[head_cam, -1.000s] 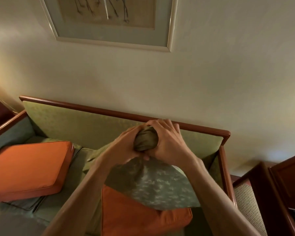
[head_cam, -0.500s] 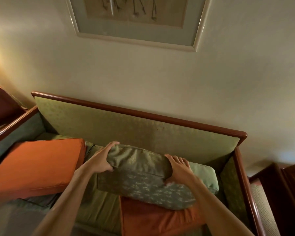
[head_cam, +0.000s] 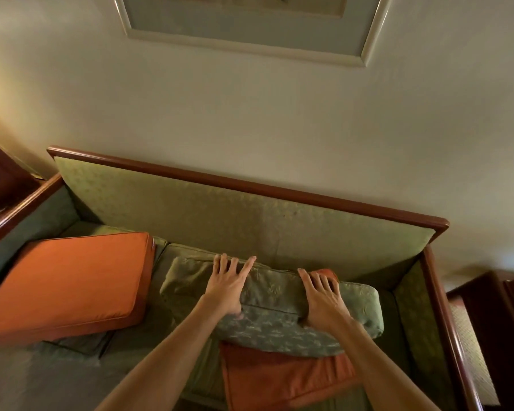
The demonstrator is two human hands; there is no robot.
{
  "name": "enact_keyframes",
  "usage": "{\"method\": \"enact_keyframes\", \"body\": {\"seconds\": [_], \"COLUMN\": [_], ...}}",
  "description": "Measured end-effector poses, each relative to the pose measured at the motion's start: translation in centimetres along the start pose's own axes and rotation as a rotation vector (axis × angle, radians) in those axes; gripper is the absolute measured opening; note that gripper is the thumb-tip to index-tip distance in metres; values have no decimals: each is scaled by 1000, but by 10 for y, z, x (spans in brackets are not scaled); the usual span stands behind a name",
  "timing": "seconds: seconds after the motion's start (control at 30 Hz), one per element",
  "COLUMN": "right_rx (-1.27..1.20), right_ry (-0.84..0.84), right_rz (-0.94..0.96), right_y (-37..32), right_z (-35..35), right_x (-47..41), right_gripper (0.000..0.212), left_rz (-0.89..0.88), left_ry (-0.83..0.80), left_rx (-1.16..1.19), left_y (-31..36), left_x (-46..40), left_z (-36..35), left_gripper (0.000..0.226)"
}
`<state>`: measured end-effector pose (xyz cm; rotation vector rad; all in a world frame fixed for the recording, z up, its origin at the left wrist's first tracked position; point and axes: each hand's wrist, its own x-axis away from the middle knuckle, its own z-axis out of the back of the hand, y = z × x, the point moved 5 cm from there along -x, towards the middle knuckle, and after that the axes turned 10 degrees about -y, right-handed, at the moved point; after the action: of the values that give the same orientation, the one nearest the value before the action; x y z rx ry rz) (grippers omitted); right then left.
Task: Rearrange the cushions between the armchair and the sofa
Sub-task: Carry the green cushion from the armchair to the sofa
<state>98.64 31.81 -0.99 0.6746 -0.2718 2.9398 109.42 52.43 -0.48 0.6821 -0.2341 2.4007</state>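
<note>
A green patterned cushion (head_cam: 275,293) lies across the right half of the sofa (head_cam: 250,223), close to the backrest. It rests on an orange cushion (head_cam: 282,378) that sticks out below it and behind its top edge. My left hand (head_cam: 229,287) and my right hand (head_cam: 324,302) both lie over the green cushion's top edge, fingers spread on top and thumbs against its front face. A second, larger orange cushion (head_cam: 69,280) lies tilted on the left half of the seat.
The sofa has a dark wooden rail (head_cam: 250,185) and wooden arms on both sides. A piece with woven side panels (head_cam: 469,351) stands right of the sofa. Dark wood furniture (head_cam: 0,179) is at the left. A framed picture (head_cam: 250,31) hangs on the wall above.
The green cushion went from bunched up and held high in both hands to lying flat on the orange cushion. My hands moved apart along its top edge.
</note>
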Motion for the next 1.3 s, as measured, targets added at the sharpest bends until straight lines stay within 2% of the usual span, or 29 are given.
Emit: {"method": "enact_keyframes", "body": {"seconds": [0.13,0.23,0.43,0.67,0.83,1.03,1.17,1.3], "right_rx": [-38,-28,-26,-49,-56,-50,-86,-119], "right_ry": [105,106,73,33,73,171,144,63], "right_rz": [22,61,72,92,121,112,78,3], "right_y": [8,-1,-4,-12,-46,-107,-134,-141], "right_z": [1,5,16,48,92,132,143,126], "right_x": [-6,-19,-40,-66,-105,-180,-241,-315], "right_gripper": [110,98,90,81,73,59,57,72], "left_rz": [15,59,74,-62,-140,-216,-233,-213], "left_ry": [1,-68,-84,-19,69,234,241,171], "left_rx": [33,44,82,75,62,40,28,65], "left_y": [-3,-12,-19,-49,-109,-214,-267,-304], "left_x": [-5,-7,-15,-31,-47,-84,-128,-196], "left_z": [1,-2,0,27,60,102,123,116], "left_gripper": [128,127,118,112,106,105,104,109]}}
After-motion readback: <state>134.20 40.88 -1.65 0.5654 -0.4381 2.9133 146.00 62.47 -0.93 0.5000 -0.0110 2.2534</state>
